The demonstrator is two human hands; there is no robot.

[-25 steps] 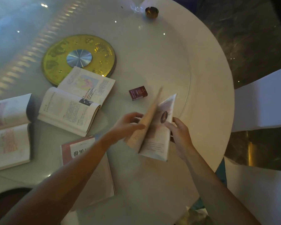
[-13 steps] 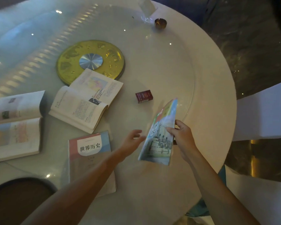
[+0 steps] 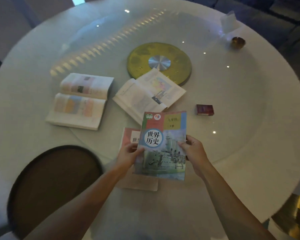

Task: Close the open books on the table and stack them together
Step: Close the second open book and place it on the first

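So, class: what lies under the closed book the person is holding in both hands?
Under the held book lies another closed book on the table: its pink cover's left edge and bottom corner show. The rest, including most of its title, is covered.

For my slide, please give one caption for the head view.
Both hands hold a closed textbook above another closed book; two open books remain.

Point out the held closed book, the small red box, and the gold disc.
Held closed book (image 3: 160,146): head view, centre of front cover.
Small red box (image 3: 204,109): head view, top face.
Gold disc (image 3: 179,66): head view, bare right part.
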